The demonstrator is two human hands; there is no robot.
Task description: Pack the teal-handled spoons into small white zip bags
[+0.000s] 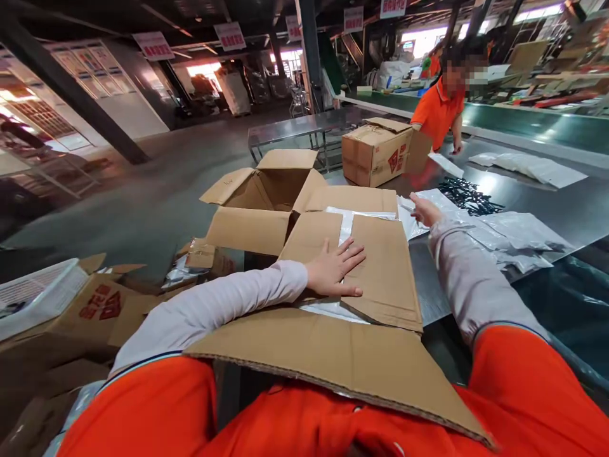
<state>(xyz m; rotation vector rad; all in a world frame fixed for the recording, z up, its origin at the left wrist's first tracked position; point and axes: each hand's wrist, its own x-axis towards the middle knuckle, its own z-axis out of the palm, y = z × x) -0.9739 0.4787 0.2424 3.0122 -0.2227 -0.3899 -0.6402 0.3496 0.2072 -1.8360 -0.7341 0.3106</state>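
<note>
My left hand (335,270) lies flat with its fingers spread on the folded-in side flaps of a cardboard box (385,273) in front of me. The box's near flap (342,355) sticks out toward my body. White plastic bags (330,309) show in the gaps between the flaps. Just past the box's right edge, my right hand (427,211) has its fingers curled. It is beside a white plastic bag (410,222) on the metal table; whatever is between the fingers, if anything, I cannot make out.
An open carton (266,190) stands behind left. Another carton (375,152) sits on the metal table (528,197), near a co-worker in orange (440,108). Small black parts (469,195) and filled bags (518,235) lie right. A white basket (42,295) and boxes are at lower left.
</note>
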